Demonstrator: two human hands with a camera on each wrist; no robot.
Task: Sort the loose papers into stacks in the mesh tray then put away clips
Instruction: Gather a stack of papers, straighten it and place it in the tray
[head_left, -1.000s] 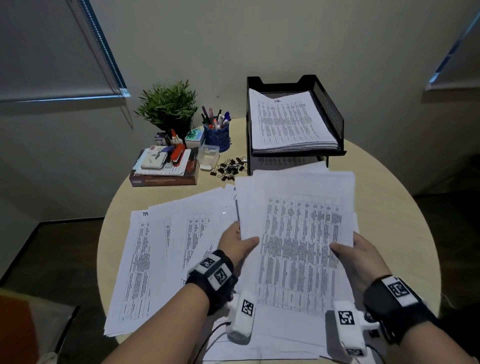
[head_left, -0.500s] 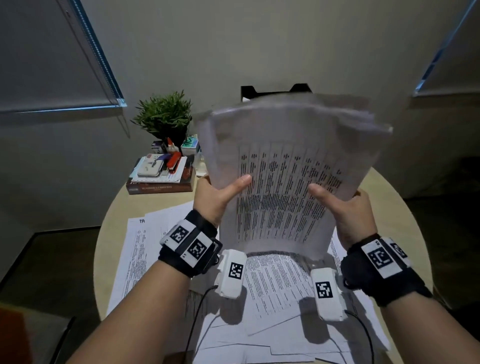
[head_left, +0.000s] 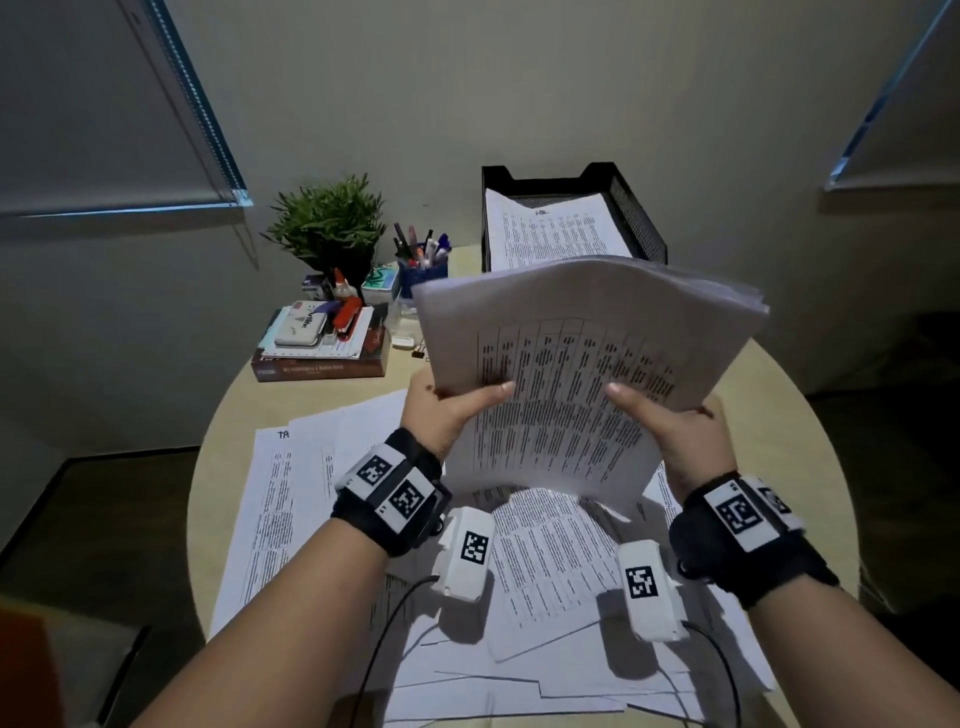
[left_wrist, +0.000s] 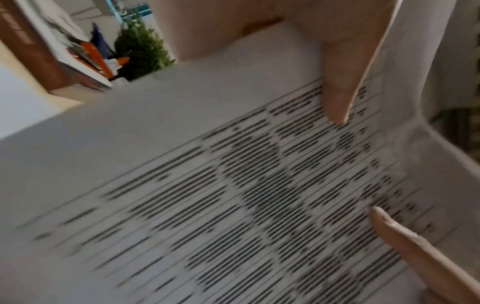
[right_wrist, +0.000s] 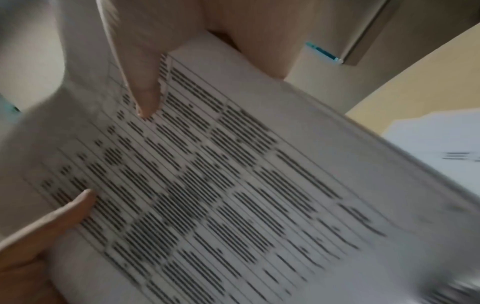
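Item: thick sheaf of white printed sheets (head_left: 582, 374), lifted above the bench centre. My left hand (head_left: 441, 415) and right hand (head_left: 680, 436) each pinch a side — thumbs on top. To do well: square the edges, keep the sheaf level, slide it into the black mesh tray (head_left: 636, 218) at the far edge. Round pale wooden bench (head_left: 769, 415) — loose sheets (head_left: 291, 493) cover the near half; blinds either side.

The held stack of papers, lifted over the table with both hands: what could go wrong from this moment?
1. The stack of papers is held only at its near edge by the left hand and right hand; its far edges fan apart, so sheets may slip out.
2. The mesh tray already holds paper, so the sagging stack may catch on its rim.
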